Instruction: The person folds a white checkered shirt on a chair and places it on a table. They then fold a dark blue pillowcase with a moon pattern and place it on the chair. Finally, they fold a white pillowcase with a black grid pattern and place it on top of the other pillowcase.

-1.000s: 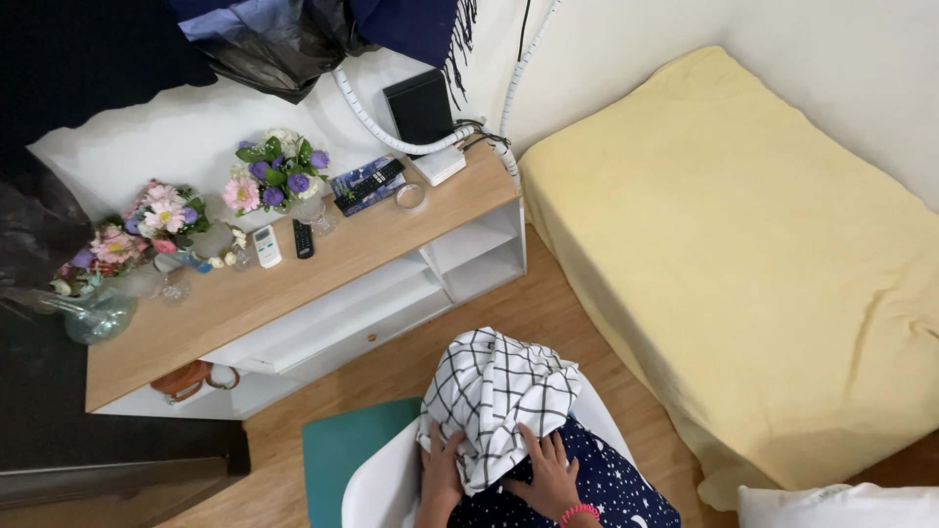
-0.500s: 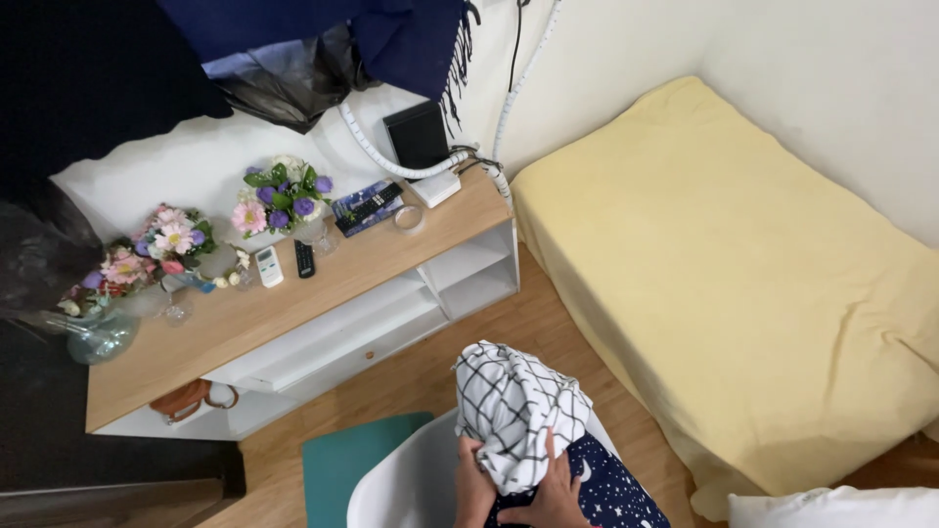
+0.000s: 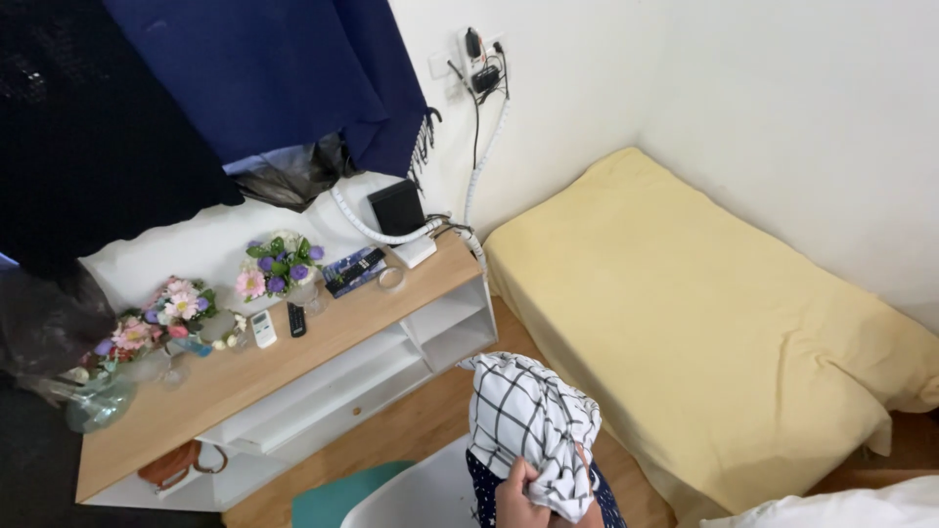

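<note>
A white cloth with a black grid pattern [image 3: 523, 411] hangs bunched at the bottom centre, lifted over my lap. My left hand [image 3: 515, 497] is clenched on its lower edge. My right hand [image 3: 587, 467] shows only as a sliver of skin at the cloth's right side, under the fabric and holding it. Below the cloth I see a dark blue dotted garment [image 3: 479, 484] and the back of a white chair [image 3: 421, 494].
A low wooden desk [image 3: 323, 347] with white shelves stands on the left, bearing flower bunches [image 3: 279, 266], two remotes [image 3: 264, 328], a black box [image 3: 396, 207] and a glass vase [image 3: 98, 401]. A yellow-covered bed [image 3: 704, 323] fills the right. A blue curtain [image 3: 274, 78] hangs above.
The view has tilted upward, showing more wall and curtain. The cloth has risen, and my hands have slid to the frame's bottom edge, the right one now mostly covered.
</note>
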